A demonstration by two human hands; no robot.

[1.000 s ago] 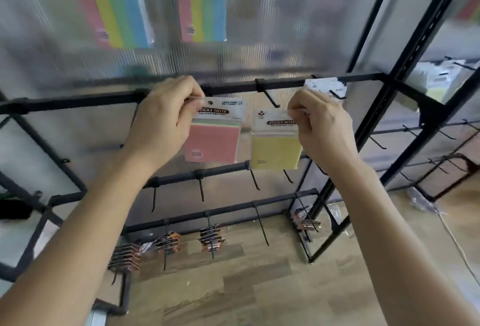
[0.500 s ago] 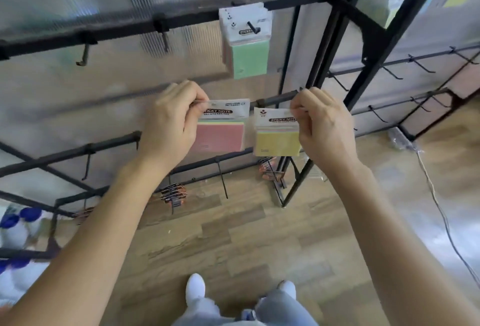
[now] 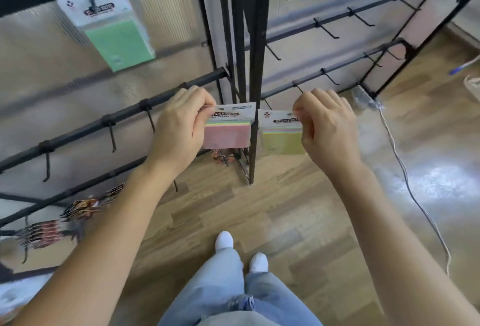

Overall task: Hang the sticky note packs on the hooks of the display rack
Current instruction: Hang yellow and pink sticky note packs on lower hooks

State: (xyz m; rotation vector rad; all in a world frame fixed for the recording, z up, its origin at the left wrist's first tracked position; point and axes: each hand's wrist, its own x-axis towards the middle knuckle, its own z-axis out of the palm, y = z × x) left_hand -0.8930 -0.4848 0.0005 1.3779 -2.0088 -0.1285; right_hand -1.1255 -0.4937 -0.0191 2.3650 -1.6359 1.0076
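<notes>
The left hand [image 3: 181, 120] pinches a pink pack [image 3: 228, 136] of sticky notes and the right hand [image 3: 327, 123] pinches a yellow pack [image 3: 281, 140]. Each pack is gripped by its white header card, probably so the pad hangs free below and the card's top edge can be offered to a hook. The packs sit side by side in the air in front of the rack's black upright post [image 3: 257, 66], neither on a hook yet. A bare hook [image 3: 298, 88] pokes out just above the right hand, and more bare hooks [image 3: 112, 136] line the rail beside the left hand, so both packs look near their targets. A green pack [image 3: 119, 42] hangs on an upper hook, showing how a hung pack ends up.
</notes>
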